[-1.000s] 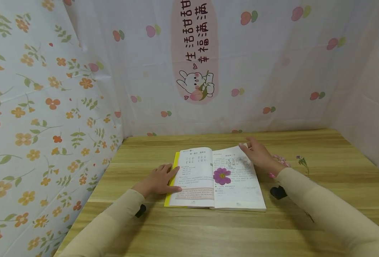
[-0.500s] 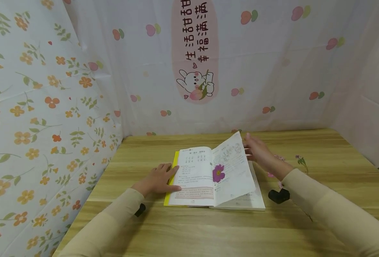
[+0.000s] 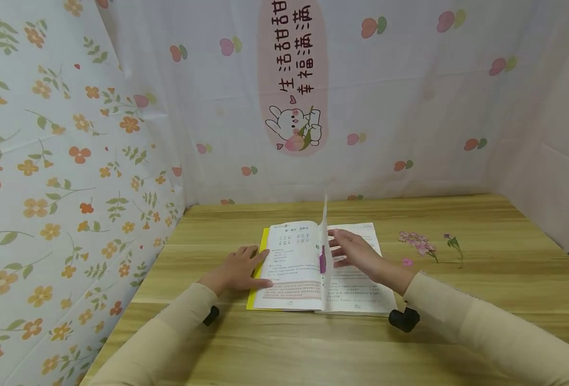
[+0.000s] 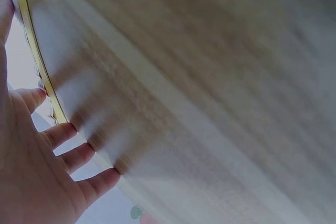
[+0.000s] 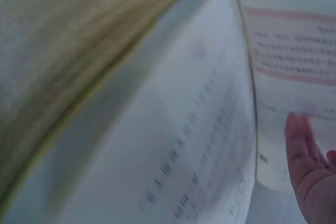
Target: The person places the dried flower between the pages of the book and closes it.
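An open book (image 3: 291, 262) with a yellow cover lies on the wooden table. One of its pages (image 3: 327, 287) stands nearly upright at the spine. On that page's left face is a purple flower (image 3: 323, 261), seen almost edge-on. My right hand (image 3: 359, 258) is just right of the raised page, its fingers extended toward it and apparently touching it. In the right wrist view, the fingers (image 5: 299, 145) look straight. My left hand (image 3: 236, 271) rests at the book's left edge with fingers spread; the left wrist view shows its fingertips (image 4: 107, 178) on the tabletop.
Right of the book lie a cluster of small pink flowers (image 3: 416, 242), a single pink blossom (image 3: 407, 262) and a purple flower on a green stem (image 3: 453, 242). A printed cloth (image 3: 385, 107) hangs behind the table; a floral cloth (image 3: 72, 187) hangs on the left.
The right-hand page has risen from flat to nearly upright, carrying the purple flower with it. My right hand has moved left across the book. My left hand has stayed put.
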`<move>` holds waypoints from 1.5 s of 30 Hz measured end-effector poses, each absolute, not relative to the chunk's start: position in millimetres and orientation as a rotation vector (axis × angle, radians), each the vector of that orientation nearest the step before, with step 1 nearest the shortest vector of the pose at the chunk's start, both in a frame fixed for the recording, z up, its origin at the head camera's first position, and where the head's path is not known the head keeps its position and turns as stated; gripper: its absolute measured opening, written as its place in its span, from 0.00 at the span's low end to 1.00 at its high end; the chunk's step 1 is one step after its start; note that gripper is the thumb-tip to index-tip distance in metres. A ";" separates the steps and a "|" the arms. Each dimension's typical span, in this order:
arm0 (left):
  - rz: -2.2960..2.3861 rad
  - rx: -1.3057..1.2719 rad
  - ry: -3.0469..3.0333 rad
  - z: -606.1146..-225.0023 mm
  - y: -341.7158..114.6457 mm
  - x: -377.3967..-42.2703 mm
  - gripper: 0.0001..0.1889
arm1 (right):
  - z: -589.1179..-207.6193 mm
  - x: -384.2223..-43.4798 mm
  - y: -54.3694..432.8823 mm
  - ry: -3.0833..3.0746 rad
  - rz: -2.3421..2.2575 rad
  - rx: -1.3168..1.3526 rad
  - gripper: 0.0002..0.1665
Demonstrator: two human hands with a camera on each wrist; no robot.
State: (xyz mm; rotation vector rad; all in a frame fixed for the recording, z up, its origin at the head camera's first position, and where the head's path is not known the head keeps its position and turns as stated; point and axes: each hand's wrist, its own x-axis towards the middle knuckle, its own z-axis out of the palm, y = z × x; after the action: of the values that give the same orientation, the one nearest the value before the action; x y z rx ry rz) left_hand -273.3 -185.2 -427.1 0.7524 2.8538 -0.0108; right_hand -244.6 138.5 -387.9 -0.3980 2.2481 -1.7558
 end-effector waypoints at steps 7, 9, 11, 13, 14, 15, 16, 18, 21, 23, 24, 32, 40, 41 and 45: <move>0.006 0.788 2.868 -425.9 -185.1 -271.8 0.48 | -402.2 -225.9 114.7 2.612 -1.313 -0.649 0.37; -0.010 0.793 2.873 -426.0 -185.1 -271.9 0.48 | -404.4 -222.8 110.9 2.654 -1.229 -0.750 0.40; -0.030 0.807 2.875 -426.5 -185.2 -272.2 0.47 | -406.3 -220.4 108.2 2.692 -1.143 -0.833 0.41; -0.047 0.818 2.874 -427.0 -184.9 -272.5 0.45 | -408.6 -218.5 106.1 2.729 -1.058 -0.914 0.41; -0.051 0.822 2.874 -427.5 -184.7 -272.7 0.45 | -410.0 -217.8 105.2 2.745 -1.017 -0.960 0.41; -0.056 0.822 2.872 -427.9 -184.5 -272.9 0.44 | -411.5 -217.0 104.5 2.764 -0.969 -1.001 0.40; -0.061 0.825 2.871 -428.4 -184.4 -273.1 0.44 | -413.2 -216.3 104.0 2.783 -0.923 -1.045 0.40; -0.077 0.818 2.870 -429.5 -184.2 -273.6 0.44 | -416.4 -215.1 103.5 2.815 -0.836 -1.140 0.38; -0.088 0.824 2.878 -430.5 -184.6 -273.8 0.43 | -420.3 -214.2 102.7 2.836 -0.728 -1.275 0.35; -0.081 0.839 2.882 -429.8 -185.0 -273.4 0.41 | -421.8 -214.2 101.9 2.839 -0.670 -1.334 0.33; -0.076 0.847 2.884 -429.1 -185.2 -273.1 0.41 | -422.5 -214.4 101.4 2.842 -0.640 -1.356 0.32; -0.014 0.886 2.873 -424.8 -189.2 -271.2 0.33 | -424.0 -214.2 97.3 2.823 -0.366 -1.443 0.31; 0.098 0.816 2.885 -424.1 -189.2 -273.2 0.28 | -424.9 -213.4 93.0 2.795 -0.233 -1.448 0.31; 0.112 0.813 2.890 -423.6 -188.7 -273.6 0.28 | -425.3 -213.7 92.7 2.797 -0.221 -1.455 0.31; 0.123 0.823 2.912 -419.4 -185.1 -275.7 0.28 | -426.7 -215.3 92.0 2.800 -0.178 -1.463 0.31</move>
State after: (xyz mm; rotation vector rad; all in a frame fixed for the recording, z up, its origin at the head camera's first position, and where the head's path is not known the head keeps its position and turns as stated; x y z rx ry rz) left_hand -275.7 -185.1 -419.4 0.8235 2.9122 0.1235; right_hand -215.3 92.0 -426.7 -1.4630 2.7999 -0.1784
